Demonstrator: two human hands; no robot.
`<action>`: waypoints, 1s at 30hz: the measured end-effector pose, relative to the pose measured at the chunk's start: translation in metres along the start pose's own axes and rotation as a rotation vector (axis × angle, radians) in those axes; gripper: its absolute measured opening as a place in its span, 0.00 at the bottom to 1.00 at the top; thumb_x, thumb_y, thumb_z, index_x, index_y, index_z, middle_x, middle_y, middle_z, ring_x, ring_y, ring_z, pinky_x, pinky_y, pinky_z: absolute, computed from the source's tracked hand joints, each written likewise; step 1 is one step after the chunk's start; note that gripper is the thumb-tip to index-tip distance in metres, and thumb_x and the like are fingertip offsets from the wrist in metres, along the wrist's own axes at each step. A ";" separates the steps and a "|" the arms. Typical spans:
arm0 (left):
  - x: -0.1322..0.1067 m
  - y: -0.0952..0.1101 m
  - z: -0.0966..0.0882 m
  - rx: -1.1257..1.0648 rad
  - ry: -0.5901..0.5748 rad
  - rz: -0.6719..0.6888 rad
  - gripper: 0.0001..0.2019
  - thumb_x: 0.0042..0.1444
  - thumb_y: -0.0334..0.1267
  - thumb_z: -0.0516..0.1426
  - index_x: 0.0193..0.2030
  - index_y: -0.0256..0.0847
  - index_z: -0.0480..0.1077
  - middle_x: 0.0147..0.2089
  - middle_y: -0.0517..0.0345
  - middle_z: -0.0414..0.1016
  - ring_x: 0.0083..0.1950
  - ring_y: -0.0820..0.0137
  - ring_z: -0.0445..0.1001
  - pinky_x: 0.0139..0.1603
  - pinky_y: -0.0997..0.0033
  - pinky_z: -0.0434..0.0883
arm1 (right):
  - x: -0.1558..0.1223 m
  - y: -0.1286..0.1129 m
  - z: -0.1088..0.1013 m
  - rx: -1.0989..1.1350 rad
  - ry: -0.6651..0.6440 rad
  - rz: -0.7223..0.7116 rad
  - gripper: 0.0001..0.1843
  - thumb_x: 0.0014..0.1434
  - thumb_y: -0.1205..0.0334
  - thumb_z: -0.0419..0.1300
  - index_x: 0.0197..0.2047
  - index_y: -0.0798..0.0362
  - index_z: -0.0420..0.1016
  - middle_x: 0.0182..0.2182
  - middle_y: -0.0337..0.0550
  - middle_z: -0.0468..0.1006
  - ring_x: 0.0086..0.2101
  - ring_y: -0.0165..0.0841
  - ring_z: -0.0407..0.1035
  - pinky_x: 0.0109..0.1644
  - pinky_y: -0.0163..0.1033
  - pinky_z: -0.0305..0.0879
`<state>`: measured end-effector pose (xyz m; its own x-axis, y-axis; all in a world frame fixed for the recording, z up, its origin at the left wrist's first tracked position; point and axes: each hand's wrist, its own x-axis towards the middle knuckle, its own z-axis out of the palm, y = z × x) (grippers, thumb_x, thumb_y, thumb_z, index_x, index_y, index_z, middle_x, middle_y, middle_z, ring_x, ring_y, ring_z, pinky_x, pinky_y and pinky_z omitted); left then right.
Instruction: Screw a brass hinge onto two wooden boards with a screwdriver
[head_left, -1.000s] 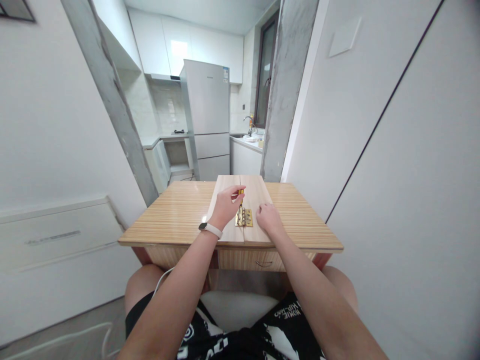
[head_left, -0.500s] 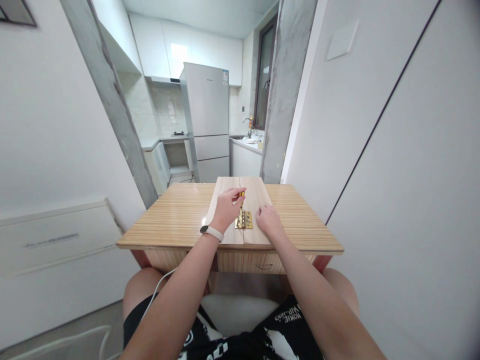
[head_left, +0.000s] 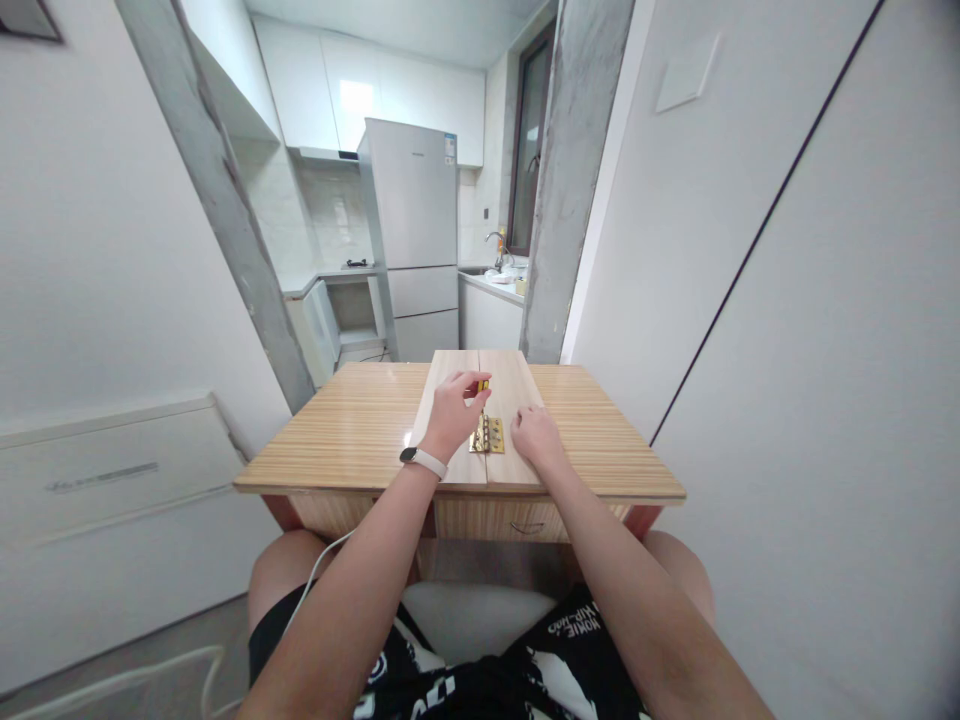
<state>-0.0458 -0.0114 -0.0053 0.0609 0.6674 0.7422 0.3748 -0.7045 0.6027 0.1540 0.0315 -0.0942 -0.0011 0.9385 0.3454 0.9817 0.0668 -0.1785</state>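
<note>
My left hand (head_left: 452, 408), with a watch at the wrist, pinches the yellow-and-dark handle of what looks like a small screwdriver (head_left: 484, 386). The tool stands roughly upright over a brass hinge (head_left: 495, 436); its lower end is too small to make out. The hinge lies unfolded across the seam between two pale wooden boards (head_left: 510, 380), which sit side by side on the table. To the right of the hinge, my right hand (head_left: 535, 434) rests on the right board with its fingers curled in. Whatever those fingers hold, if anything, is hidden.
Under the boards is a striped wood-grain table (head_left: 337, 430) with a drawer (head_left: 480, 520) in front. A white cable (head_left: 315, 580) hangs at the left leg. Beyond stand a fridge (head_left: 416, 200) and a sink counter (head_left: 491, 290). White walls flank the table.
The view has shifted very slightly. Both hands, the tool and the hinge keep nearly the same places.
</note>
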 end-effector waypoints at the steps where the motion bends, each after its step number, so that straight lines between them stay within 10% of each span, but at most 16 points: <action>1: 0.000 0.000 0.001 -0.015 -0.019 0.016 0.13 0.65 0.28 0.62 0.54 0.44 0.79 0.47 0.54 0.78 0.45 0.70 0.81 0.48 0.66 0.84 | 0.000 0.000 0.000 0.002 -0.002 -0.001 0.19 0.75 0.58 0.51 0.52 0.57 0.82 0.52 0.59 0.81 0.56 0.45 0.69 0.63 0.44 0.58; 30: -0.001 0.002 0.002 -0.002 -0.015 -0.036 0.12 0.64 0.28 0.63 0.52 0.45 0.78 0.46 0.56 0.81 0.44 0.69 0.83 0.46 0.67 0.84 | 0.002 0.003 0.004 -0.007 0.012 -0.015 0.20 0.75 0.59 0.51 0.52 0.57 0.82 0.51 0.59 0.80 0.55 0.45 0.69 0.62 0.44 0.58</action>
<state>-0.0434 -0.0130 -0.0049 0.0612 0.6956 0.7158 0.3748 -0.6807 0.6294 0.1562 0.0349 -0.0977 -0.0135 0.9331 0.3593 0.9829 0.0785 -0.1669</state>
